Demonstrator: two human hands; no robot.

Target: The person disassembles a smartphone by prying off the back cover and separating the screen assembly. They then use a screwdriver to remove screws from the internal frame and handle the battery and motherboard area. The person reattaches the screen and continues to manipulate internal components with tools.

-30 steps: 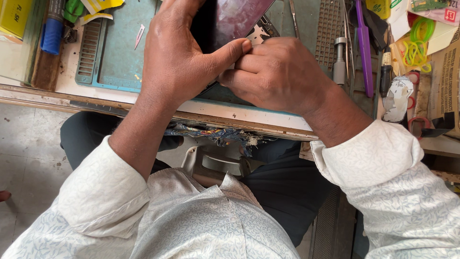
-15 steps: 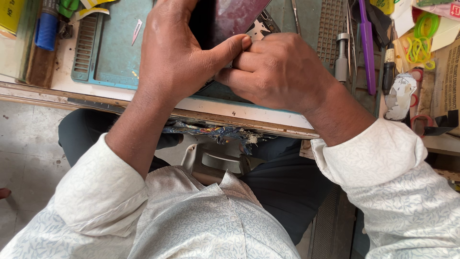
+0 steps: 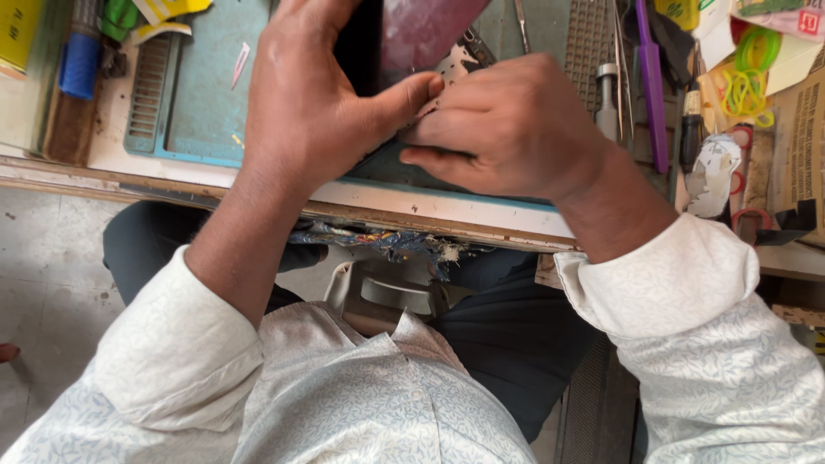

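My left hand [image 3: 318, 94] wraps around a flat dark device with a glossy reddish face [image 3: 421, 30], gripping its left side with the thumb laid across its lower edge. My right hand [image 3: 507, 129] is closed in a fist against the device's lower right corner, fingers curled tight by a thin metal part [image 3: 455, 60]. Whether the right hand pinches a tool I cannot tell. Both hands work above a teal mat [image 3: 202, 94] on the workbench [image 3: 481, 210].
Tools lie along the right: a metal-tipped driver [image 3: 607, 99], a purple stick [image 3: 650, 86], tweezers, green and yellow rubber bands [image 3: 746, 82]. A blue-handled tool [image 3: 82, 60] and a small blade [image 3: 241, 64] rest at the left. The bench's front edge is frayed.
Both hands stay clamped on the device. The view has shifted slightly, and the hands sit a little lower and closer together in frame.
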